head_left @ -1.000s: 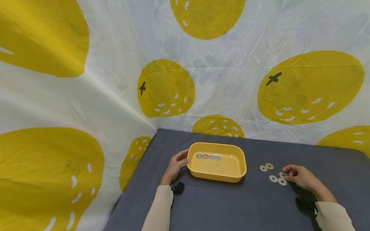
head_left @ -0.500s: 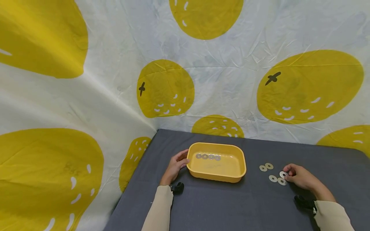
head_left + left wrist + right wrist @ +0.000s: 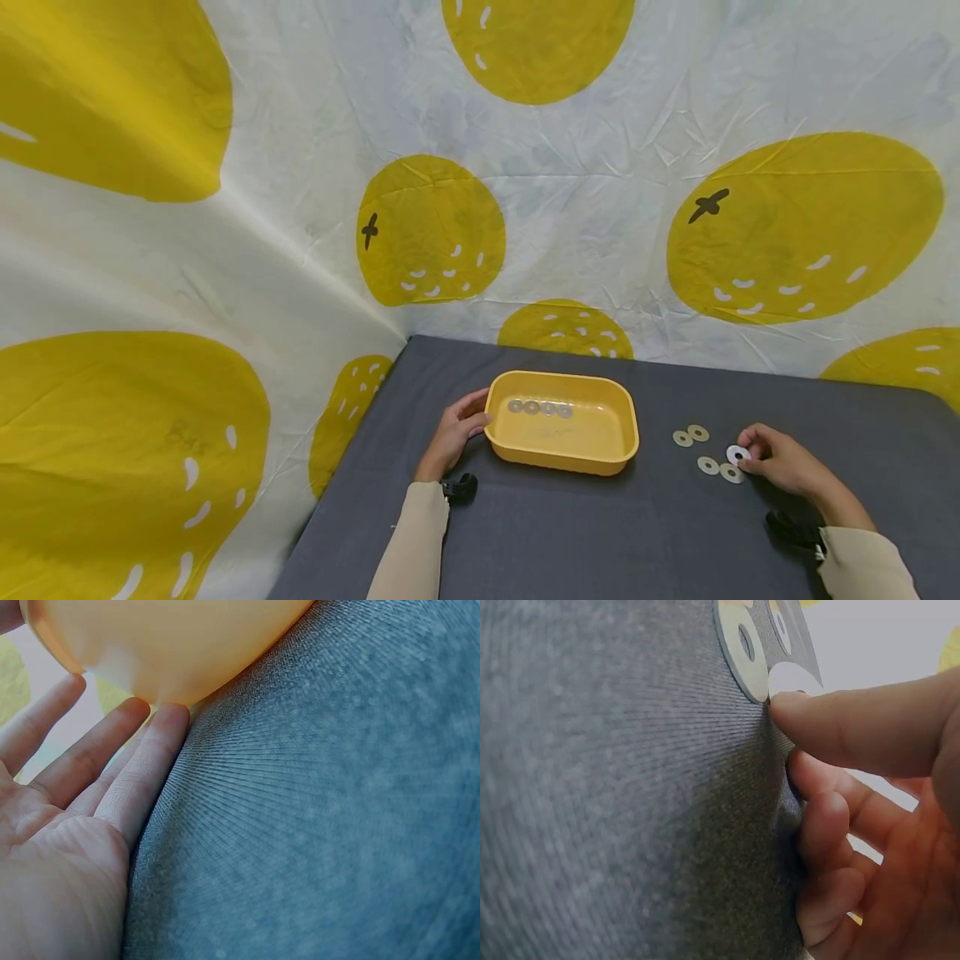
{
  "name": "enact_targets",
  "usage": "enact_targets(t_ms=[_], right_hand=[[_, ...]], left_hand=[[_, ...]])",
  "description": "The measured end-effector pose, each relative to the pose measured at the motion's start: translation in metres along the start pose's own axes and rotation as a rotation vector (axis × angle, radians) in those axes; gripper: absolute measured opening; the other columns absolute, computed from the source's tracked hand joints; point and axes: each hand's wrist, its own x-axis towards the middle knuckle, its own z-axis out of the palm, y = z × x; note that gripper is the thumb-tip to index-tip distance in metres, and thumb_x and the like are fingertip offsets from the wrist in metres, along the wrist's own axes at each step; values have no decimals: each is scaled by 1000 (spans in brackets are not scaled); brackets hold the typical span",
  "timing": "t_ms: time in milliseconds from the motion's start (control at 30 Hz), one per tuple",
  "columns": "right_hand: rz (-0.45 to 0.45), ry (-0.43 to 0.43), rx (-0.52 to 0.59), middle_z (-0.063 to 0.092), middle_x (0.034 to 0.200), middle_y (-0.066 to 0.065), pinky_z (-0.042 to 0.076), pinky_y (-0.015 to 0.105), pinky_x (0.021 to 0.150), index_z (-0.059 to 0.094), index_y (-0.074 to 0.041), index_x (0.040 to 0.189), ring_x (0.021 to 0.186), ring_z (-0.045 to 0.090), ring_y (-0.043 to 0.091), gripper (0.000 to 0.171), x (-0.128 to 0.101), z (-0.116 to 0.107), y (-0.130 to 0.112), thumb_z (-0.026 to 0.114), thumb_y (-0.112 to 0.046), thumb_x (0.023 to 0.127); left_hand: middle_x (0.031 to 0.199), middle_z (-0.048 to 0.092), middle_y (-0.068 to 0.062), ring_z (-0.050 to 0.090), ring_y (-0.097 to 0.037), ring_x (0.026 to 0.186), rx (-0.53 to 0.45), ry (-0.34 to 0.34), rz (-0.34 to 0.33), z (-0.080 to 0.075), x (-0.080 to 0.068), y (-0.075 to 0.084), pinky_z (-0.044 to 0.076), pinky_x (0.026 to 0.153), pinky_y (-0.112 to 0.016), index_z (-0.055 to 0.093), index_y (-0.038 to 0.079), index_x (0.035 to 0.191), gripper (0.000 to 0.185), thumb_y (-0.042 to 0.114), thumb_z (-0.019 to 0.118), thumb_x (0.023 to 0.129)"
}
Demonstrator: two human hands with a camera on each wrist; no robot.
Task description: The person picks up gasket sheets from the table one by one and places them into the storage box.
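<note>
In the head view, my right hand pinches the edge of a flat metal washer, which looks brighter than the others. The thumb lies on that washer's near edge in the right wrist view, its other fingers curled low by the cloth. Two washers lie just left of and below it; two more lie farther left. My left hand rests against the left end of a yellow tray. Its straight fingers touch the tray's outer wall. Inside the tray, several washers form a row.
A dark grey cloth covers the table. Behind and to the left hangs a white sheet printed with yellow fruit. Each wrist wears a black camera mount.
The washer at my right fingertips has shifted slightly right and now catches more light, with the fingers moving along with it. My left hand, the tray and the other washers stay in place.
</note>
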Motion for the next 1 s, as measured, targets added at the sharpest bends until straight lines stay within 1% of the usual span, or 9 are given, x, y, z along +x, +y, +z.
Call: enact_targets(t_ms=[267, 467, 667, 800, 1000], right_hand=[[65, -60, 73, 57, 84, 5, 37, 24, 63, 55, 10, 115, 70, 47, 4, 26, -3, -4, -2, 66, -2, 95], [126, -83, 126, 61, 83, 3, 38, 25, 63, 53, 13, 125, 69, 49, 6, 37, -6, -8, 0, 65, -8, 98], [171, -81, 173, 64, 81, 0, 38, 25, 62, 55, 12, 128, 68, 50, 7, 40, -8, -8, 2, 66, -13, 99], [196, -78, 201, 69, 81, -1, 40, 26, 62, 55, 12, 130, 68, 52, 8, 41, -9, -9, 2, 65, -13, 99], [278, -85, 256, 73, 88, -2, 45, 28, 66, 54, 9, 135, 75, 57, 11, 49, -9, -15, -1, 66, -23, 99]], left_hand=[[148, 57, -17, 57, -35, 134, 3, 1, 9, 0, 0, -2, 56, 99, -33, 53, 15, 150, 54, 9, 65, 98], [148, 57, -17, 58, -34, 133, 14, 1, 11, 1, -1, -1, 55, 100, -35, 53, 14, 150, 54, 10, 65, 98], [148, 57, -17, 58, -35, 133, 15, -1, 8, 1, -2, 2, 55, 101, -36, 53, 14, 150, 54, 10, 65, 98], [148, 56, -17, 57, -35, 134, 17, 1, 7, 1, -2, 3, 55, 101, -36, 53, 14, 150, 54, 10, 65, 98], [147, 57, -18, 57, -35, 133, 21, 6, 0, 2, -2, 3, 55, 102, -37, 53, 14, 150, 53, 10, 65, 98]])
